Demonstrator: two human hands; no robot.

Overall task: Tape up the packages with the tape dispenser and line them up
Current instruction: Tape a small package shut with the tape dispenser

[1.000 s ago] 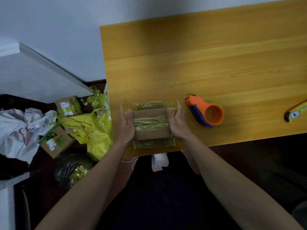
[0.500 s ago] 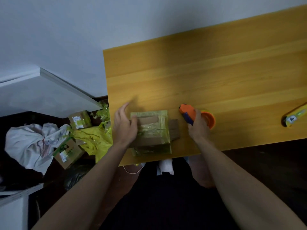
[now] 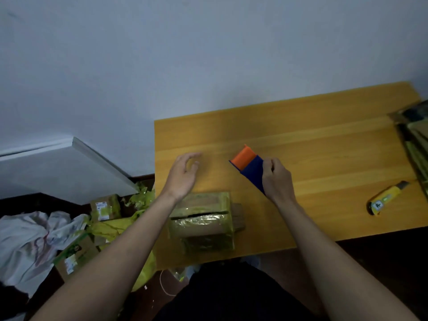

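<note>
A small cardboard package [image 3: 203,218] wrapped in yellowish tape sits near the front edge of the wooden table [image 3: 324,140], one side flap sticking out to the right. My right hand [image 3: 276,179] grips the orange and blue tape dispenser [image 3: 249,164], lifted above the table beyond the package. My left hand [image 3: 184,173] hovers over the table beyond the package's left end, fingers loosely spread and holding nothing.
A yellow utility knife [image 3: 384,200] lies on the table at the right. Stacked taped items [image 3: 414,140] sit at the far right edge. On the floor to the left lie cardboard boxes [image 3: 105,207], yellow tape scraps [image 3: 113,228] and crumpled white cloth [image 3: 30,239].
My right hand picked up the dispenser and raised it off the table. My left hand let go of the package and lifted beyond it. The camera tilted upward.
</note>
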